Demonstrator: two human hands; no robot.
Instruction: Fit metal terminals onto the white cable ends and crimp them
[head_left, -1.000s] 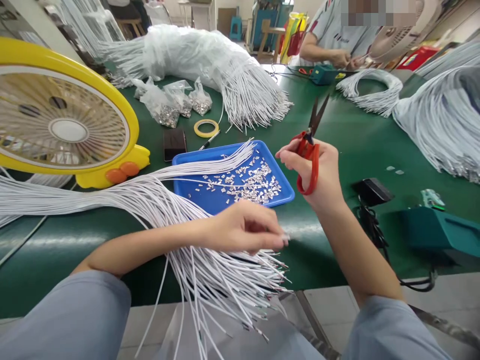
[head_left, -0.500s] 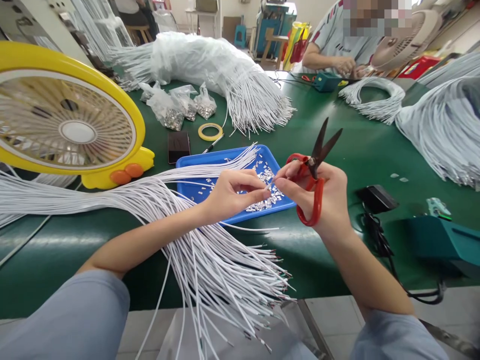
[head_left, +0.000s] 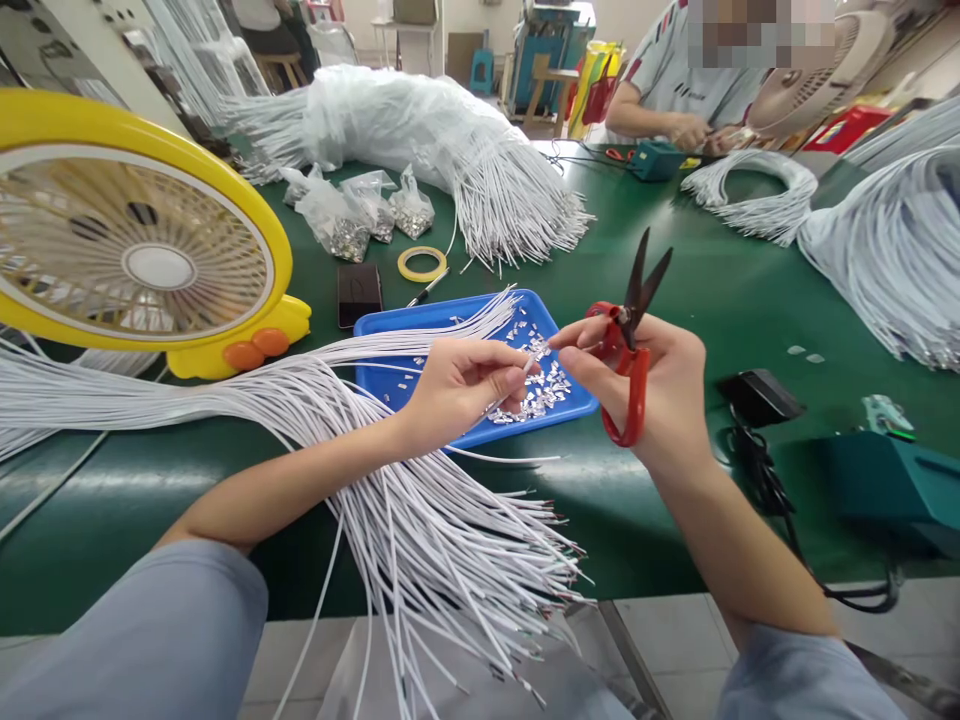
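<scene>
My left hand [head_left: 476,390] is closed in a pinch on a white cable [head_left: 529,366], whose end sticks out past the thumb and forefinger. Red-handled scissors [head_left: 636,300] hang on my right hand [head_left: 652,385], blades pointing up and slightly apart. The thumb and forefinger of that hand come near the cable's tip, with a small gap between. Under both hands lies a blue tray [head_left: 382,322] with small shiny metal pieces [head_left: 551,390] scattered in it. A bundle of white cables [head_left: 420,520] runs beneath my left forearm, its stripped ends fanned toward the table's front edge.
A yellow fan [head_left: 281,230] stands at left. Behind the tray are a phone [head_left: 359,295], a tape roll [head_left: 421,264], bags of metal parts [head_left: 334,225] and a plastic-wrapped cable bundle [head_left: 420,120]. A teal device [head_left: 900,485] sits at right. A co-worker's hands [head_left: 694,130] work across the table.
My right hand has drawn slightly right, away from the cable tip, with the scissors. My left thumb and fingers have shifted on the cable, so more of its end shows.
</scene>
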